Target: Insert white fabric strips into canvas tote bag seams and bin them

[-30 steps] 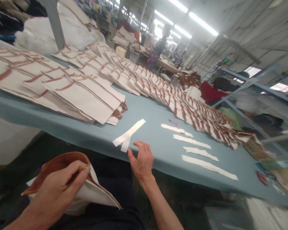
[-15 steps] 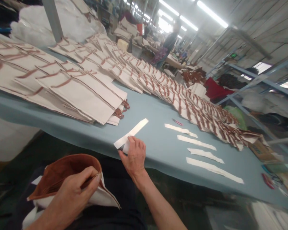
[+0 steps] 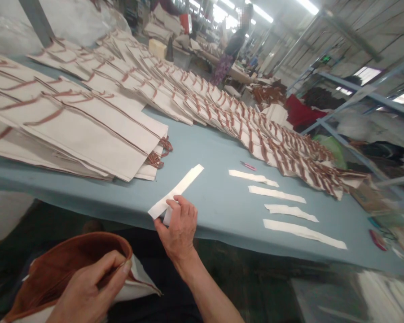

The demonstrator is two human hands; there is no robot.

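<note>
My left hand (image 3: pixel 87 291) pinches the brown-lined rim of a cream canvas bag (image 3: pixel 60 264) and holds its mouth open over my lap. At the near edge of the blue table (image 3: pixel 215 152), my right hand (image 3: pixel 178 226) is closed on a short white strip (image 3: pixel 167 216). A longer white strip (image 3: pixel 177 190) lies crossed over it, reaching away to the right.
Several more white strips (image 3: pixel 276 194) lie in a row to the right. Stacks of cream bags with brown handles (image 3: pixel 87 130) cover the left and far side of the table. A small pink item (image 3: pixel 247 165) lies mid-table. A person (image 3: pixel 234 45) stands far behind. Blue shelving (image 3: pixel 357 107) is at right.
My right hand came down from hovering open near the crossed strips and closed on the short one. The left hand has kept the bag's mouth open throughout.
</note>
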